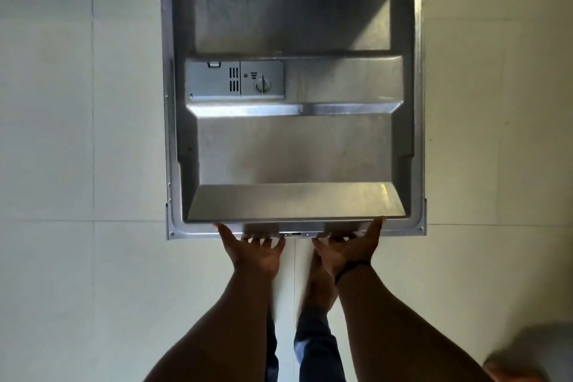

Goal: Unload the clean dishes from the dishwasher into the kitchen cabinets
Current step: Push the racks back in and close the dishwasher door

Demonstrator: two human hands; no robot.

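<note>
I am looking straight down on one dishwasher door (294,139), lowered flat and filling the middle of the frame from the top edge to just below centre, its steel inner face up. I count one detergent box (235,80) set in the left half of the door, with one round cap (262,86) on its right part and two small groups of slots beside it. No dishes show from here; the racks lie beyond the top of the frame. My two hands meet the door's near edge at lower centre. My left hand (255,253) has its thumb up against the rim and its fingers curled under the edge, gripping it. My right hand (347,250) does the same, thumb raised on the rim to the right, fingers tucked beneath; one dark band (352,268) circles that wrist. Pale floor tiles (77,133) spread on both sides. Between my forearms show one bare foot (319,285) and blue trouser legs (316,347). A blurred grey and orange shape (533,357) sits in the lower right corner.
</note>
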